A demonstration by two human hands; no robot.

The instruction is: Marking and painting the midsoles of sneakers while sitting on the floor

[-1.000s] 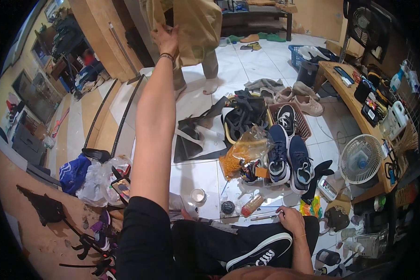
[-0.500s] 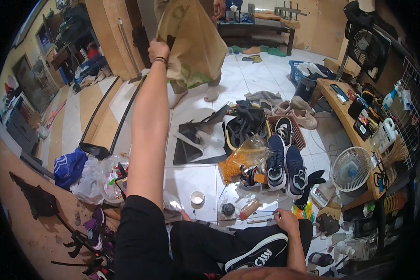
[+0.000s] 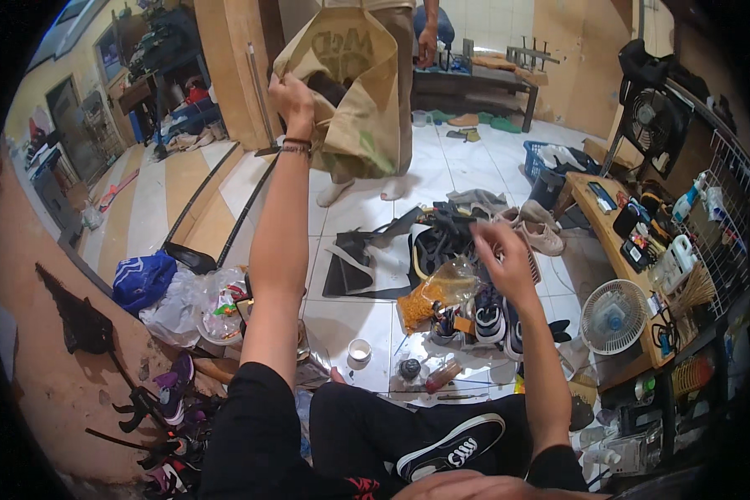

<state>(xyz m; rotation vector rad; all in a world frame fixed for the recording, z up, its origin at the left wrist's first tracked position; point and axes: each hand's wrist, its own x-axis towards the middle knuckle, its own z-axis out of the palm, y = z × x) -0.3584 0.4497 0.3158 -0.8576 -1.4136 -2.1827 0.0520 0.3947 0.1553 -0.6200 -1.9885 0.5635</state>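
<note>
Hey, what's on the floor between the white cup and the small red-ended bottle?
A dark round container sits between the cup and bottle in the head view.

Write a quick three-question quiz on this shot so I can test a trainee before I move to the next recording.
1. Which of the wearer's hands holds the tan bag?
2. True or false: the wearer's right hand also touches the tan bag.
3. What colour is the bundle beside the white plastic bag at the picture's left?
A) Red
B) Blue
C) Green

Key:
1. The left hand, with its grip on the bag's edge.
2. False; it is raised apart from the bag.
3. B
</note>
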